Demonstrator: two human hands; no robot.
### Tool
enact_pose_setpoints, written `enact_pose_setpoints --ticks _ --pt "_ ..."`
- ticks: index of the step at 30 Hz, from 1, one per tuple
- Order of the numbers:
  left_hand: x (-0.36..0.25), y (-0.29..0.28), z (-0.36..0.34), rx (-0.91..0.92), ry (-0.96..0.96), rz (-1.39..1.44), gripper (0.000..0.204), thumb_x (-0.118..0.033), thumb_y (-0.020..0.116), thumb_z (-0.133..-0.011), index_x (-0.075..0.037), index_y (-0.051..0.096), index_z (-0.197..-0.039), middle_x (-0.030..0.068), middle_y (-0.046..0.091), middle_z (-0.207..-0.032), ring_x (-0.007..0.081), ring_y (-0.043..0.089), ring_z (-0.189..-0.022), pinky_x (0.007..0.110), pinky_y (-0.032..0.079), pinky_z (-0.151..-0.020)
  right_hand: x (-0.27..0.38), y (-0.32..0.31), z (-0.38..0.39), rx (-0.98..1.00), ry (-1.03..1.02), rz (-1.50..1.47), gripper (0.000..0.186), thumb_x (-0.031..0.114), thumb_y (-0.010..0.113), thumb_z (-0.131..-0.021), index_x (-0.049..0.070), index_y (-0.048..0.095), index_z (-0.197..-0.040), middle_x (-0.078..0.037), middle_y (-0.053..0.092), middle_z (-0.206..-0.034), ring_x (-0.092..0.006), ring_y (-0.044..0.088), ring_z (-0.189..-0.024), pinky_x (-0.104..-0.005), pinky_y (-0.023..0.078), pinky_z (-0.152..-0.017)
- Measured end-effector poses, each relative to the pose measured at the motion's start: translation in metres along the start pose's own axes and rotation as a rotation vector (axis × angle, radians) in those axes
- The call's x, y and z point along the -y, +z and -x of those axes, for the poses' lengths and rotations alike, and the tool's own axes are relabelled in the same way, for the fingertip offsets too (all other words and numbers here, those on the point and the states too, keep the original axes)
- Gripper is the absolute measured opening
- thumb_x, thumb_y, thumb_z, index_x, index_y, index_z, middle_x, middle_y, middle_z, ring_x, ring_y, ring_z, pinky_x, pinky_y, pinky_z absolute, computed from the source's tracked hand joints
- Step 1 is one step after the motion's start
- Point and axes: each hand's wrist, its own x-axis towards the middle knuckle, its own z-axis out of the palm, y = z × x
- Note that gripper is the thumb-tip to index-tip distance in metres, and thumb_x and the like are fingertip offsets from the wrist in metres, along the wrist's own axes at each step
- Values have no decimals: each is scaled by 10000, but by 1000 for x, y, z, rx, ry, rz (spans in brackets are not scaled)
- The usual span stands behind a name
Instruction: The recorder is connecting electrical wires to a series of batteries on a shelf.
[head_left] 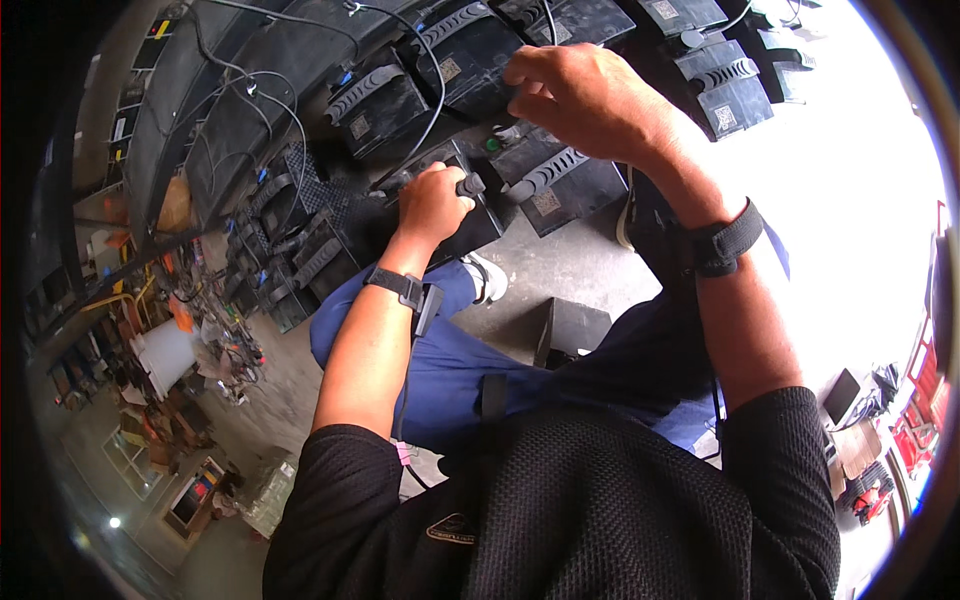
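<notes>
My left hand [435, 205] is closed round the grey carrying handle [470, 185] of a black battery-like box [478, 228] between my knees and the rows. Farther forward and to the right, my right hand [580, 95] hangs over the boxes, fingers curled in. Whatever its fingertips hold, if anything, is hidden. Just below it lies another black box [575, 195] with a ribbed grey handle and a square code label, a small green round part [491, 145] near its corner. Behind stands a similar box [455, 75], with a thin black cable [437, 95] looping in front.
Several more handled boxes [725, 85] fill the far side. Cables [250, 90] run over a dark panel at far left. A black block [575, 330] rests on the concrete floor between my legs. Clutter and a white bin [167, 355] stand at left.
</notes>
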Motion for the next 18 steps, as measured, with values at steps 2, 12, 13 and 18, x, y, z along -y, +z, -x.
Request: enact_pose_setpoints --ticks 2,12,13,18 --pt "-2 1 0 -12 14 1 349 -157 817 -675 -35 710 -984 168 670 -977 397 648 -930 474 516 -794 -1 1 1 -6 -4 -7 214 228 675 -857 57 656 -984 -191 683 -818 -386 683 -844 -462 554 -745" --pt "0 12 3 -140 127 3 357 -96 814 -650 -9 706 -978 155 661 -978 367 634 -947 444 516 -821 2 4 1 -23 -27 -22 220 237 686 -860 60 666 -990 -185 685 -817 -377 685 -835 -460 549 -746" --pt "-1 11 3 -145 140 9 358 -90 813 -646 -6 705 -977 152 659 -975 364 630 -951 440 515 -828 1 4 1 -22 -29 -22 220 237 686 -860 60 666 -990 -185 685 -817 -377 685 -835 -460 549 -746" --pt "-1 11 2 -140 136 35 351 -91 809 -650 -3 701 -972 152 657 -977 366 626 -947 441 511 -834 0 6 1 -1 -29 -5 223 237 686 -857 61 670 -994 -187 685 -814 -374 686 -842 -455 550 -745"
